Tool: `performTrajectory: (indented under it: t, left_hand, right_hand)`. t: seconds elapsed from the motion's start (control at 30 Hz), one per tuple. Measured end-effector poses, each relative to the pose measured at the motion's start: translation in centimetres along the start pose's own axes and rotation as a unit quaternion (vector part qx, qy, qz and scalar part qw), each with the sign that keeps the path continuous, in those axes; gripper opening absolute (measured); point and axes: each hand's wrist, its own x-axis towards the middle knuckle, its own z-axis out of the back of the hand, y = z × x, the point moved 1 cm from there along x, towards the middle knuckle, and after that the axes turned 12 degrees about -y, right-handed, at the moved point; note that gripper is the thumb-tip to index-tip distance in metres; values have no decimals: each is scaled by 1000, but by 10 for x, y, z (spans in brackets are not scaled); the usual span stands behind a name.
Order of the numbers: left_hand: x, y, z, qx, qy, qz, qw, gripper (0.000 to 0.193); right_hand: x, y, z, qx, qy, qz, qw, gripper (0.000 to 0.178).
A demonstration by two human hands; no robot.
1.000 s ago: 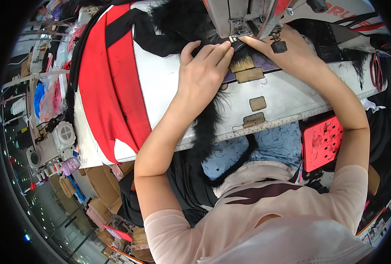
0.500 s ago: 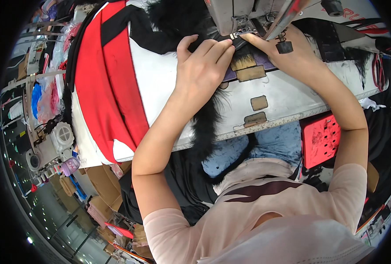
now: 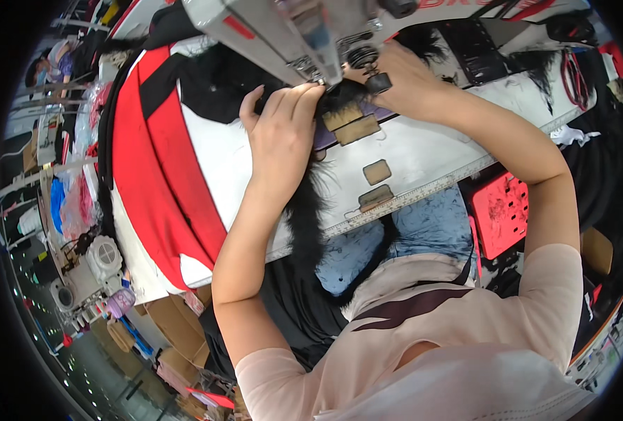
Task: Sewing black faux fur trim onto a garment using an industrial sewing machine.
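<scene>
Left hand [image 3: 281,140]: laid ungripping, extended fingers on black fur [image 3: 304,217] by sewing machine [image 3: 248,35].
Behind worktop's [image 3: 434,149] near edge, couldn't tell right hand's [image 3: 402,81] grip; possibly risked caught fingertips by straying closer.

This is a sewing workshop for cloth goods: an industrial sewing machine [image 3: 255,35] stands over a white worktop [image 3: 434,151] with a measuring scale [image 3: 413,200] along its near edge. Red cloth [image 3: 157,165] and black fur trim [image 3: 304,228] drape over that edge, and cardboard boxes [image 3: 174,326] sit below, to the left.
</scene>
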Motion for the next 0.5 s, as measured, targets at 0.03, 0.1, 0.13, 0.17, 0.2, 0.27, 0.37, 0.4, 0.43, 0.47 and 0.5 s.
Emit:
performTrajectory:
  t: [0.03, 0.1, 0.13, 0.17, 0.2, 0.27, 0.37, 0.4, 0.43, 0.47, 0.5]
  left_hand:
    - [0, 2, -2, -8, -1, 1, 1000, 47]
    - [1, -1, 0, 5, 4, -2, 1000, 46]
    - [1, -3, 0, 21, 11, -2, 1000, 45]
    - [2, -5, 1, 19, 9, -5, 1000, 45]
    - [4, -9, 2, 21, 13, -2, 1000, 45]
    - [7, -12, 3, 23, 17, 1, 1000, 44]
    - [8, -13, 3, 37, 12, -21, 999, 36]
    - [6, -11, 1, 37, -5, -16, 999, 36]
    - [6, -9, 0, 37, -23, -10, 999, 37]
    - [5, -7, 0, 44, -19, -5, 999, 37]
    - [5, -6, -1, 32, -21, -9, 999, 36]
  right_hand:
    - [1, 1, 2, 23, 9, -22, 999, 22]
    - [2, 1, 4, 51, 7, -28, 998, 20]
    - [1, 1, 5, 48, -6, -11, 999, 19]
    - [0, -1, 5, 43, -20, 5, 999, 17]
    - [-1, -1, 5, 39, -33, 22, 998, 16]
    - [-2, -3, 3, 37, -41, 18, 998, 13]
    - [-3, -2, 1, 13, -58, 38, 997, 12]
    - [-2, -1, 1, -10, -69, 63, 996, 13]
    - [-1, 0, 4, -8, -69, 65, 995, 13]
    - [0, 2, 6, -28, -46, 84, 995, 13]
    - [-1, 4, 6, -48, -24, 102, 993, 13]
